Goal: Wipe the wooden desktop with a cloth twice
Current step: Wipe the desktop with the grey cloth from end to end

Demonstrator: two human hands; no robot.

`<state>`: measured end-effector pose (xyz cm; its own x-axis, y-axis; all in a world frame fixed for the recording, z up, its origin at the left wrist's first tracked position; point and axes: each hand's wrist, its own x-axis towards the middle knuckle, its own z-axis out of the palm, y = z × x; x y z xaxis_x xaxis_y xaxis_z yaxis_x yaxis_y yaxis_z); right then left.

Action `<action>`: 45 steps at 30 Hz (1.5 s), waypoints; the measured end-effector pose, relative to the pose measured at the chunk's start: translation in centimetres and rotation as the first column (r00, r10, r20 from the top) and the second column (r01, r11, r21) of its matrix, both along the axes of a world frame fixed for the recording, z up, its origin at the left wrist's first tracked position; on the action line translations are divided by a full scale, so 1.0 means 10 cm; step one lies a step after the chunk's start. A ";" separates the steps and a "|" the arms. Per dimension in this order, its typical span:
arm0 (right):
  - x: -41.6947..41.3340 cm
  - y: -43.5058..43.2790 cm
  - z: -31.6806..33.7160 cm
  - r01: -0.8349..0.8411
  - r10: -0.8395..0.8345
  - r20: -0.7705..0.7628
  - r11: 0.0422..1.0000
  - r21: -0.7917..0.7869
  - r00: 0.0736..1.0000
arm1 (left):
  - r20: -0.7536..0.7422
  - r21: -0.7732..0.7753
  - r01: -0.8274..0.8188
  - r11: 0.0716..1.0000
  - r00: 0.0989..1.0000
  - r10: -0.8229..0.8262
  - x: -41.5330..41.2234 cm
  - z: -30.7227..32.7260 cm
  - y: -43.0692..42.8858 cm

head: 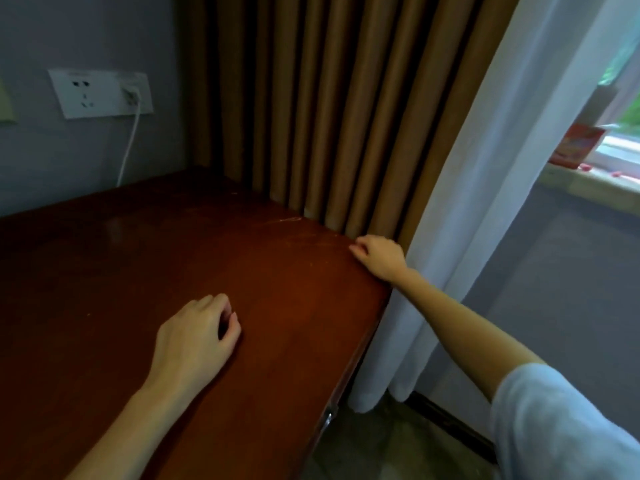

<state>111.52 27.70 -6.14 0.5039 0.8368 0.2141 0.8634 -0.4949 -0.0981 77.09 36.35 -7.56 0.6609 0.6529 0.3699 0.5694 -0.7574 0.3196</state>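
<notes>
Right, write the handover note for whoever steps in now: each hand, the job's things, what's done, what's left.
Left hand: rests on the wooden desktop, fingers loosely curled, holding nothing.
Right hand: at the desktop's far right edge beside the brown curtain, fingers curled; unclear whether it pinches anything.
Cloth: not in view.
Done: cannot tell whether any wipe has been made.
Left: fetch the cloth, then wipe the desktop, twice unless a pass is confirmed.
</notes>
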 end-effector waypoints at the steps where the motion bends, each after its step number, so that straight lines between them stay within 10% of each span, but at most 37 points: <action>1: 0.16 0.01 -0.01 0.080 -0.079 -0.033 0.997 0.023 0.996 | 0.002 -0.001 0.000 1.000 1.000 0.000 0.00 0.00 0.00; 6: -0.09 0.10 -0.02 0.105 -0.104 -0.013 0.994 0.027 0.994 | 0.009 -0.002 0.000 1.000 1.000 0.000 0.00 0.01 0.00; 15: -2.21 -0.03 0.06 -0.660 0.659 -0.126 0.750 0.038 0.742 | 0.092 -0.081 -0.106 0.991 0.989 0.114 -0.06 0.01 0.06; 22: -0.59 0.49 0.02 -0.139 0.139 -0.032 0.990 0.029 0.990 | 0.081 -0.055 -0.142 0.988 0.986 0.146 -0.05 0.02 0.06; 30: 0.05 0.33 -0.03 0.179 -0.170 -0.100 0.980 0.092 0.980 | 0.084 -0.034 -0.144 0.989 0.986 0.146 -0.03 0.00 0.05; 35: -1.10 0.24 0.00 -0.145 0.149 -0.061 0.987 0.070 0.987 | 0.086 -0.039 -0.153 0.987 0.984 0.156 -0.02 -0.01 0.05; 39: -2.23 0.13 0.02 -0.546 0.551 -0.139 0.834 0.073 0.823 | 0.096 -0.057 -0.170 0.984 0.980 0.175 -0.05 0.03 0.07; 45: -1.94 0.27 0.11 -0.679 0.676 -0.109 0.734 0.006 0.729 | 0.011 -0.032 -0.282 0.959 0.959 0.282 -0.24 0.07 0.44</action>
<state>92.16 30.42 -5.03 -0.1831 0.9695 0.1627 0.9573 0.2135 -0.1950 74.68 40.73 -6.84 0.4430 0.8226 0.3564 0.7533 -0.5571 0.3495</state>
